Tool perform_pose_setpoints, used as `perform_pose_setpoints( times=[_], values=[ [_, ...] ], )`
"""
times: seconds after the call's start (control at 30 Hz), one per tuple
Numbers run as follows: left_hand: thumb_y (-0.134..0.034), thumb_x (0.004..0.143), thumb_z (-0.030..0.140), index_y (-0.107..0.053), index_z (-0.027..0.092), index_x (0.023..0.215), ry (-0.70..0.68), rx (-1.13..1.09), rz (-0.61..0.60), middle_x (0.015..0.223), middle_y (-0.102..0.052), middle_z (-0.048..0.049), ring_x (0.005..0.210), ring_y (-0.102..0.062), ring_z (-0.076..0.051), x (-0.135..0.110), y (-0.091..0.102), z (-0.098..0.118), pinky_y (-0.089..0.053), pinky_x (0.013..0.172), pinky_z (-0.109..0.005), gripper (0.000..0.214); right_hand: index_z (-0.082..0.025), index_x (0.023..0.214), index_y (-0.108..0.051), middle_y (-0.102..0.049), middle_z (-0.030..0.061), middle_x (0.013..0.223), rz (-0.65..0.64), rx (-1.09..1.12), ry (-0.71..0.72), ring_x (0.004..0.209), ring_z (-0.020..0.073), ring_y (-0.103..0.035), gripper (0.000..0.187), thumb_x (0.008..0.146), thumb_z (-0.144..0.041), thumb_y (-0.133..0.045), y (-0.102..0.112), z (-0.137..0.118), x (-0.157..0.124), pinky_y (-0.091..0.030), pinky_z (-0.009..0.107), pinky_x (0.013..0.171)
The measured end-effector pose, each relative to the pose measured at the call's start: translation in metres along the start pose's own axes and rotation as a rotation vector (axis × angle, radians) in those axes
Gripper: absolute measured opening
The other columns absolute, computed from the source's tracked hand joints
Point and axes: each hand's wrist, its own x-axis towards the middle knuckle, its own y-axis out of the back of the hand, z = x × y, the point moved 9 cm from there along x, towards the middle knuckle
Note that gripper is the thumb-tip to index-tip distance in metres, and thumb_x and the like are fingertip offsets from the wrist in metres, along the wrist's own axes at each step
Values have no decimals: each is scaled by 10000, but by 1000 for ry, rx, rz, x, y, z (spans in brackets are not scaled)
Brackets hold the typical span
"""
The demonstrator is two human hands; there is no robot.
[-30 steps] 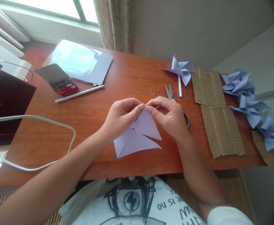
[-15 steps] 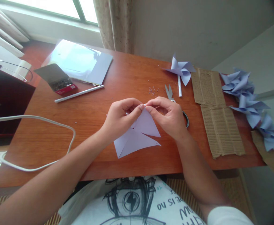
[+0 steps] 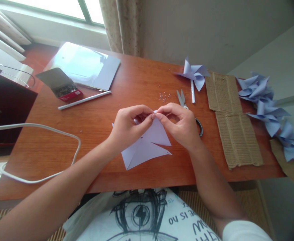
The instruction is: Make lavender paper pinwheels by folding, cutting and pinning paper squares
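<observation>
A pale lilac cut paper square [image 3: 147, 147] lies on the wooden table [image 3: 99, 134] in front of me, with slits toward its middle and small holes near its corners. My left hand [image 3: 129, 127] and my right hand [image 3: 180, 124] meet above its far corner, fingertips pinched together on the paper's tip. Both hands are closed in a pinch. Whatever small thing sits between the fingertips is too small to make out.
Scissors [image 3: 182, 99] lie just beyond my right hand. A finished paper pinwheel [image 3: 193, 75] and corrugated cardboard [image 3: 233, 124] are at the right, with several more pinwheels [image 3: 270, 113] past the edge. A red box of pins [image 3: 66, 92], a white stick [image 3: 84, 100], paper sheets [image 3: 86, 67] and a white cable [image 3: 36, 127] lie left.
The hands stay pinched at the paper's far corner; the left fingers have curled slightly and a little more paper shows at the left of that hand.
</observation>
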Motion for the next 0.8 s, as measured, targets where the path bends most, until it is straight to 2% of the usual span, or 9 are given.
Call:
perform_pose_setpoints(
  times=[0.27,0.5,0.67,0.8],
  values=[
    [-672,840,165,-726,132,752,-118,198,18,650,-659,-4,581,-529,-87,-2,1,15,-411,559,-216,109,-217,823,-666,-672,-2,802,-12,-86,34,746,153,-638,67,874,-175,-652,-1,-6,0,-524,290,673],
    [-664,831,145,-712,140,734,-156,220,39,644,-647,4,577,-527,-86,-3,2,19,-416,566,-217,109,-213,806,-672,-691,-2,811,10,-41,-51,762,161,-652,93,833,-140,-621,-1,4,-1,-536,297,706],
    [-659,828,148,-719,142,756,-109,175,57,647,-652,3,579,-539,-89,-2,6,15,-424,559,-214,94,-215,876,-681,-723,15,892,22,123,-151,837,175,-688,65,902,-240,-627,-1,16,-3,-563,317,767],
    [-664,832,176,-709,143,737,-108,173,61,629,-639,3,570,-532,-91,-3,6,17,-423,552,-218,110,-217,871,-681,-716,13,872,-14,135,-145,820,170,-683,108,904,-320,-679,-6,17,-3,-561,312,758]
  ],
)
